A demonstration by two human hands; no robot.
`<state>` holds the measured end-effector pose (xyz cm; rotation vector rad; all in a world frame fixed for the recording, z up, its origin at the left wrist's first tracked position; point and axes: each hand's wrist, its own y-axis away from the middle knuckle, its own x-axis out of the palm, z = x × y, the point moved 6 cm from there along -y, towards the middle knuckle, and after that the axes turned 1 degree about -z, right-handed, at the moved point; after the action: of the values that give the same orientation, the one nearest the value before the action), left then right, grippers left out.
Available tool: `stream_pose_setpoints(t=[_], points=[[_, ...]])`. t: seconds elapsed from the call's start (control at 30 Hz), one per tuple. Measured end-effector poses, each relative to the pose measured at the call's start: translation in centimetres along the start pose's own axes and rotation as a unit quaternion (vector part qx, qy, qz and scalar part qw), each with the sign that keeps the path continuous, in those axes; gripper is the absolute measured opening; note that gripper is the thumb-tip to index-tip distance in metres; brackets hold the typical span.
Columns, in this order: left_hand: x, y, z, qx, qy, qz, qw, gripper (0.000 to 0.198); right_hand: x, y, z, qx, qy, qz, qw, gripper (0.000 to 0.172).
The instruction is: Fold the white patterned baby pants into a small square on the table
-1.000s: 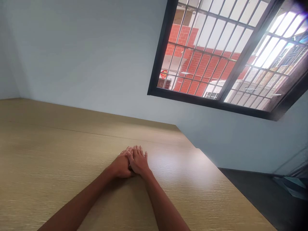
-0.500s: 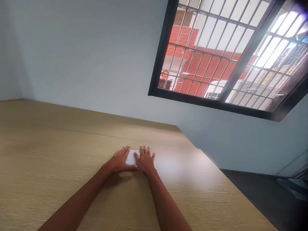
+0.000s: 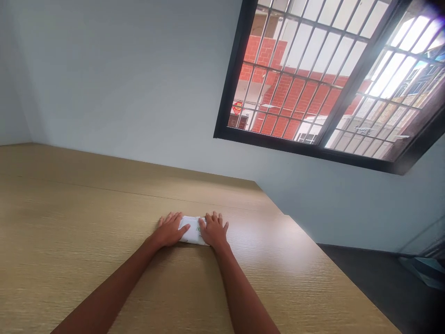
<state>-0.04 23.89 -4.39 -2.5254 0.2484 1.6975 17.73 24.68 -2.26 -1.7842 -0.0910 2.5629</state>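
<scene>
A small white folded packet (image 3: 192, 233) lies flat on the wooden table (image 3: 86, 232). My left hand (image 3: 169, 230) rests palm down on its left end, fingers stretched out. On the packet's right end lies my right hand (image 3: 214, 230), also flat with fingers spread. The middle of the packet shows between the two hands, with a faint small print on it. Both forearms reach in from the bottom of the view.
The table's right edge (image 3: 313, 250) runs diagonally, with dark floor (image 3: 382, 287) beyond it. A pale wall (image 3: 121, 83) stands behind the table. A barred black-framed window (image 3: 323, 79) is at the upper right.
My hands lay overlapped together a second ago; they have slid apart sideways, uncovering the white packet between them.
</scene>
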Motion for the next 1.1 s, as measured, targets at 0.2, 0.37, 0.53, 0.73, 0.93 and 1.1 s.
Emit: stream_pose_setpoints(t=[0.2, 0.37, 0.53, 0.73, 0.93, 1.1], points=[[-1.1, 0.0, 0.4, -0.025, 0.011, -0.01, 1.0, 0.064, -0.3, -0.2, -0.7, 0.016, 0.016, -0.016, 1.0, 0.051], [-1.8, -0.4, 0.6, -0.005, 0.037, -0.07, 0.997, 0.046, -0.6, -0.4, -1.3, 0.018, 0.014, -0.035, 0.999, 0.044], [-1.6, -0.6, 0.4, 0.011, 0.054, -0.095, 0.994, 0.039, -1.3, -0.6, -1.3, 0.026, -0.013, -0.06, 0.998, 0.037], [-1.4, -0.5, -0.2, 0.068, 0.07, -0.1, 0.99, 0.04, -1.2, -0.7, 0.3, -0.103, -0.119, -0.043, 0.987, 0.026], [-1.2, -0.9, 0.0, 0.083, 0.077, -0.107, 0.988, 0.033, -0.9, -0.3, 1.0, -0.165, -0.121, -0.034, 0.978, 0.031], [-1.1, -1.1, -0.1, 0.098, 0.085, -0.111, 0.985, 0.03, -1.1, -0.1, 1.4, -0.194, -0.134, -0.031, 0.971, 0.022]])
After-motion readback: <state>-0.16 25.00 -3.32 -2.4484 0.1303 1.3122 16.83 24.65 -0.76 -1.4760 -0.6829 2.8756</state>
